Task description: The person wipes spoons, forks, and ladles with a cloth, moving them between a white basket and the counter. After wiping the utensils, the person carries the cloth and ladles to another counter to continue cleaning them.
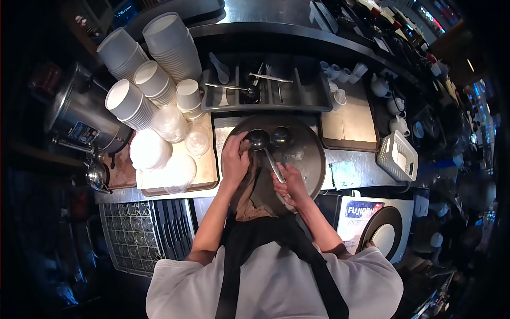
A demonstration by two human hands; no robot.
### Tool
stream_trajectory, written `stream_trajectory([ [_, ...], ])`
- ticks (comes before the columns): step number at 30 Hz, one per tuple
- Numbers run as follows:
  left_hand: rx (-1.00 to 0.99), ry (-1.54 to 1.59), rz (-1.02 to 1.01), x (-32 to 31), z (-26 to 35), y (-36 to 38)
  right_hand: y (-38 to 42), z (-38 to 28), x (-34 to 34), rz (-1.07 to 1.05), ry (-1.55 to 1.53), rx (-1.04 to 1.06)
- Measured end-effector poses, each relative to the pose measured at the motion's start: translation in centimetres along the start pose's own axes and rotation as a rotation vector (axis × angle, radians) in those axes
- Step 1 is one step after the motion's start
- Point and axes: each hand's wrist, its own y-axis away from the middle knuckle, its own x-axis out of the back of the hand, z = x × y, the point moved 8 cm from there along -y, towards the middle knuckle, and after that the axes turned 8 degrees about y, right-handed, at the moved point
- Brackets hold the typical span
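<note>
Over a large round dark tray, my right hand is closed around the handle of a metal ladle, whose bowl points away from me. My left hand is at the left side of that bowl, its fingers closed on a brown cloth that hangs down toward my apron. A second dark, round ladle bowl lies on the tray just right of the first one. White specks or wet marks show on the tray's right part.
Behind the tray stands a grey cutlery bin with utensils. Stacked white paper cups and lids are at the left, beside a metal urn. A white basket and teapots stand right. A glass rack sits lower left.
</note>
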Motion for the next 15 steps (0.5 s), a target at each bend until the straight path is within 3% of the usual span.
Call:
stream_trajectory([
  [1, -0.043, -0.043, -0.015, 0.0, 0.5, 0.0, -0.3, 0.0, 0.4, 0.002, -0.001, 0.0],
  [3, -0.123, 0.04, 0.071, 1.2, 1.4, 0.0, 0.0, -0.1, -2.0, -0.224, -0.092, -0.086],
  [5, -0.198, 0.12, 0.157, 2.1, 2.8, -0.1, -0.2, 0.4, -2.2, -0.096, -0.119, -0.088],
  [7, -0.563, 0.168, 0.313, 2.9, 6.8, 0.2, -0.6, 0.9, -2.9, -0.107, -0.089, -0.093],
  [8, -0.712, 0.085, 0.29, 2.5, 7.6, -0.3, -0.4, 0.8, -3.3, -0.109, -0.089, -0.097],
  [9, -0.709, 0.079, 0.29, 2.3, 7.1, -1.7, 0.2, 0.7, -4.6, -0.162, -0.126, -0.147],
  [11, -0.673, -0.443, 0.291, 0.4, 6.6, -3.8, 1.5, 1.0, -6.6, -0.266, -0.198, -0.251],
  [13, -0.579, -0.397, 0.34, 0.7, 4.7, -3.1, 0.8, 1.4, -6.4, -0.284, -0.264, -0.246],
  [15, -0.509, -0.477, 0.25, 0.0, 2.8, -0.9, 0.6, 0.4, -6.5, -0.35, -0.36, -0.183],
])
